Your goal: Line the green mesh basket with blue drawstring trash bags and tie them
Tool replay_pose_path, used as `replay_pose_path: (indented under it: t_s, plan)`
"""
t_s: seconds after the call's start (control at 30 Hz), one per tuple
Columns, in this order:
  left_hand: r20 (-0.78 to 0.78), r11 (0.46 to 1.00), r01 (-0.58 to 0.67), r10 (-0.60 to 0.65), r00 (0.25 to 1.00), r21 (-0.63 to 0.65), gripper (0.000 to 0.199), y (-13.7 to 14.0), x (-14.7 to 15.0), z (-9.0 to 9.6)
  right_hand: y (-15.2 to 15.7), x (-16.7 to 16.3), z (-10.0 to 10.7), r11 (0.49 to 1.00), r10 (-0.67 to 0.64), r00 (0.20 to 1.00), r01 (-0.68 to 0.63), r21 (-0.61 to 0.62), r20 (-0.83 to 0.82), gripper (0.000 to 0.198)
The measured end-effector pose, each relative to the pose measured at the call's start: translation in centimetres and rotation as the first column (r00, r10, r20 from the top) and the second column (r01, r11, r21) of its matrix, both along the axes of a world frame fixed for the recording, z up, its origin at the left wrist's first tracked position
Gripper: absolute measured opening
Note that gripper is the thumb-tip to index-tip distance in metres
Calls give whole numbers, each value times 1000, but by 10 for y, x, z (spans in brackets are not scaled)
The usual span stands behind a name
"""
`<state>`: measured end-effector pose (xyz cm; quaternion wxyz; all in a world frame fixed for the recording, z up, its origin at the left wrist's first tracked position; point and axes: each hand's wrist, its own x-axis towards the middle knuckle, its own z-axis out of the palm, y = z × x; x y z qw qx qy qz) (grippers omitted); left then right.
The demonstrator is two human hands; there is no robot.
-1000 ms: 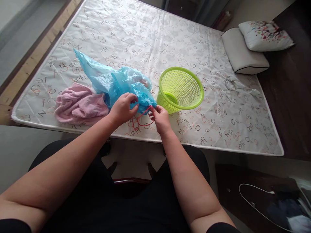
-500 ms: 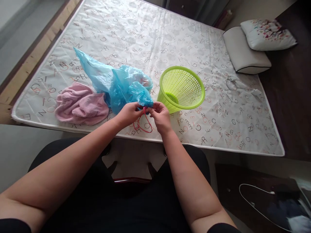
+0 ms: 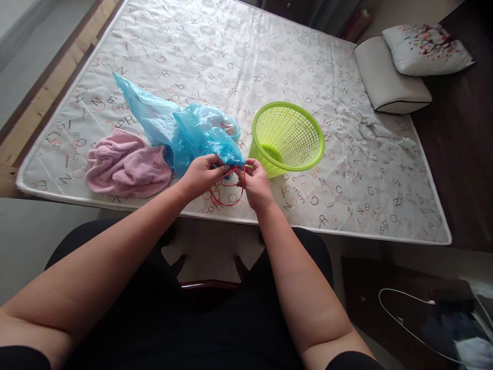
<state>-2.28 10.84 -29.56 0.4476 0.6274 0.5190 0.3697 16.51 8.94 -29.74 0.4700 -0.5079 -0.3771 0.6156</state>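
Observation:
A blue plastic bag (image 3: 165,123) lies crumpled on the mattress, its bunched end between my two hands. A thin red drawstring (image 3: 231,204) hangs in loops below that end. My left hand (image 3: 204,174) pinches the string at the edge of the bag. Close beside it, my right hand (image 3: 254,182) pinches the string's other side, fingertips curled in. Left of the bag is a rumpled pink towel (image 3: 129,164). Just beyond my right hand stands a green mesh basket (image 3: 287,167), tilted, with only its own bottom visible inside.
The letter-printed mattress (image 3: 370,195) has its front edge just before my knees. A beige bolster (image 3: 389,77) and a white pillow (image 3: 427,49) lie at the far right corner. Below on the right, a white cable (image 3: 400,318) curves over a dark surface.
My hands have drawn slightly apart at the bag's bunched end. The red loop between them is wider and pulled straighter at the top. Bag, towel and basket keep their places.

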Motion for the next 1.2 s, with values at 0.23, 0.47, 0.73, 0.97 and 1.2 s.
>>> replay_pose_path:
  t_s: [0.23,0.47,0.73,0.97,1.2]
  plan:
    - [-226,999,-9,20,974,49,29,3,-5,4,-3,9,11,964,-164,972,122,238,170,30]
    - [-263,987,108,-74,962,118,35,4,-2,6,-6,12,15,954,0,957,-87,287,291,22]
    - [-181,972,166,-135,974,166,29,2,-4,9,0,16,12,971,96,954,-152,182,285,33]
    - [-385,962,240,-174,907,131,9,7,-10,15,1,14,4,990,24,969,-56,126,245,31]
    - [-537,978,193,-121,835,80,11,15,-27,13,5,15,-4,992,-110,983,100,78,144,30]
